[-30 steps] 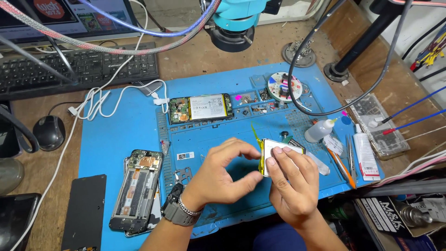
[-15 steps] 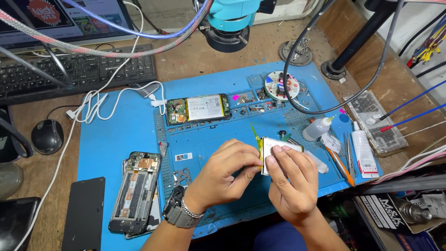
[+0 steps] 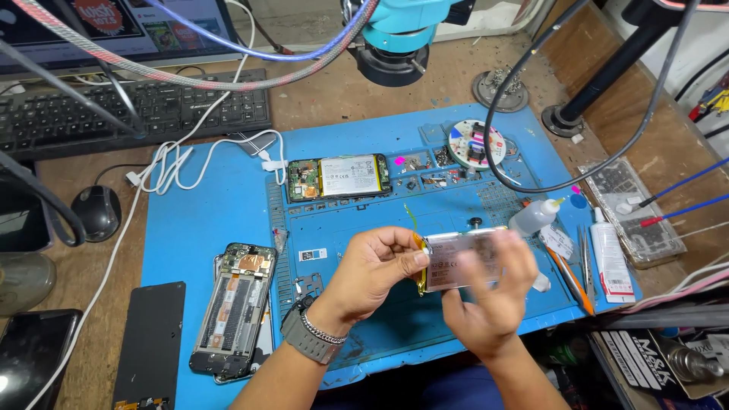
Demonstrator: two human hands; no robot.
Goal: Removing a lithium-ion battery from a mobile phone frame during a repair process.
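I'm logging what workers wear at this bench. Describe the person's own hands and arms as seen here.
Both hands are bare, with no gloves, and both forearms are bare, with no sleeves in view. The left hand has a grey wristwatch with a broad strap on its wrist, and a silver beaded bracelet beside it. The right hand is blurred; no ring or band can be made out on it.

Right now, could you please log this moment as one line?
left hand: grips flat silver battery pack | right hand: blurred, on pack | below: blue work mat

matt blue rubbery mat (image 3: 220, 220), glossy foil-wrapped battery (image 3: 459, 258), worn wooden bench (image 3: 334, 91), metal watch band (image 3: 315, 334)
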